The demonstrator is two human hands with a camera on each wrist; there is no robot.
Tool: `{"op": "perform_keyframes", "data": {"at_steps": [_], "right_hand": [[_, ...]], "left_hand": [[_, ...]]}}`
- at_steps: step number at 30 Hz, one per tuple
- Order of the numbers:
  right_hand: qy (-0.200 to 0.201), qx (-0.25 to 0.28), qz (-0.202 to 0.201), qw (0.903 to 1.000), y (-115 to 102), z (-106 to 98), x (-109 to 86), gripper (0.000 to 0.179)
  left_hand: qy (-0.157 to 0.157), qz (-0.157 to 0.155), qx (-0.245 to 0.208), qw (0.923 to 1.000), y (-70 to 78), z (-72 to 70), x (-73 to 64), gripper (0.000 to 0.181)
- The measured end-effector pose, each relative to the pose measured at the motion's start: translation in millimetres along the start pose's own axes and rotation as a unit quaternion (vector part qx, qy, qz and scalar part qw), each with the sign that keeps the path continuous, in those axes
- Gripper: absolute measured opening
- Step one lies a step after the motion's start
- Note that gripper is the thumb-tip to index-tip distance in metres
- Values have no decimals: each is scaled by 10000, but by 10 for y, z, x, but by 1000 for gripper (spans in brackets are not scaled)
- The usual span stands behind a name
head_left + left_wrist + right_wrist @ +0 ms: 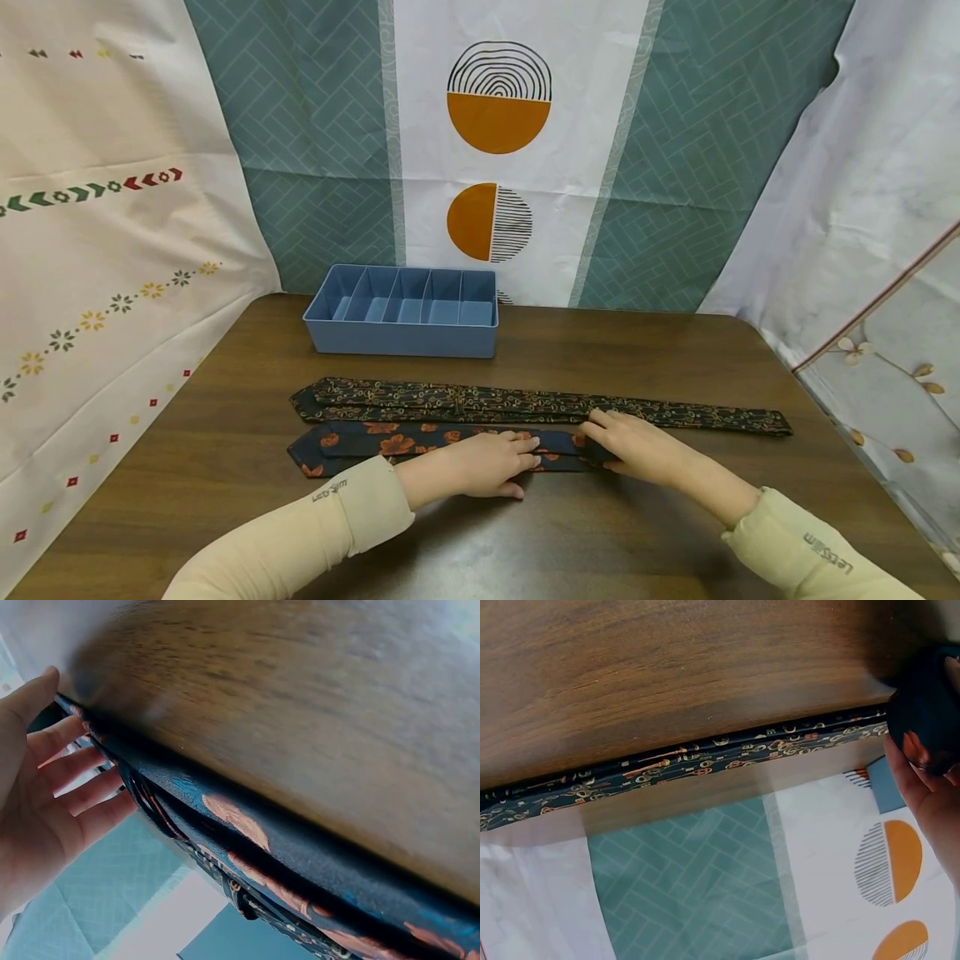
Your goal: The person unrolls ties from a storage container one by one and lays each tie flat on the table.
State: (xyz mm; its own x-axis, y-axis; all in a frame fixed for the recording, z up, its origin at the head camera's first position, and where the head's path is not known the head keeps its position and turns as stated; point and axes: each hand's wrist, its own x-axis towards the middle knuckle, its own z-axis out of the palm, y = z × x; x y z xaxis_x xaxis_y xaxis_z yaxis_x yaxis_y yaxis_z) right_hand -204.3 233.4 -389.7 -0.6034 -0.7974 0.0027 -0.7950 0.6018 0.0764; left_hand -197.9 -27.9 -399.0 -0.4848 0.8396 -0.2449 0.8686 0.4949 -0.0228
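A navy necktie with orange flowers (395, 444) lies lengthwise on the table, its pointed end to the left. My left hand (480, 465) rests over its middle, fingers extended and slightly spread. At the tie's right part, my right hand (637, 446) grips the fabric, which is bent into a loop. That dark loop (924, 712) shows between thumb and fingers in the right wrist view. Just behind lies a black necktie with a small gold pattern (705, 414), folded lengthwise; the right fingertips overlap its near edge.
A blue organizer box (405, 340) with several compartments in a row stands at the back left. The brown wooden table (187, 467) ends at patterned cloths hanging behind (315, 125) and along both sides.
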Motion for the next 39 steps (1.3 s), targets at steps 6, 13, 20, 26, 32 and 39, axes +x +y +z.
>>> {"op": "perform_keyframes", "data": {"at_steps": [6,13,20,26,32,39], "right_hand": [[-54,-153,25,9999,4,3,-18,40],[-101,1,226,9997,-3,-19,-35,41],[-287,165,448,9984,-16,-54,-33,46],[-333,97,457,9984,-1,-53,-32,50],[-185,-89,305,9993,41,-35,-52,48],[-120,-110,248,9996,64,-14,-68,46]], "left_hand": [[-43,-81,-113,9999,-5,12,-48,57],[-83,-101,108,9999,10,18,-113,62],[-84,-197,-166,9996,-23,38,-163,65],[-77,-225,-357,9991,-55,37,-185,65],[-62,-272,-430,9987,-79,44,-189,64],[-22,-270,-431,9987,-93,41,-177,63]]}}
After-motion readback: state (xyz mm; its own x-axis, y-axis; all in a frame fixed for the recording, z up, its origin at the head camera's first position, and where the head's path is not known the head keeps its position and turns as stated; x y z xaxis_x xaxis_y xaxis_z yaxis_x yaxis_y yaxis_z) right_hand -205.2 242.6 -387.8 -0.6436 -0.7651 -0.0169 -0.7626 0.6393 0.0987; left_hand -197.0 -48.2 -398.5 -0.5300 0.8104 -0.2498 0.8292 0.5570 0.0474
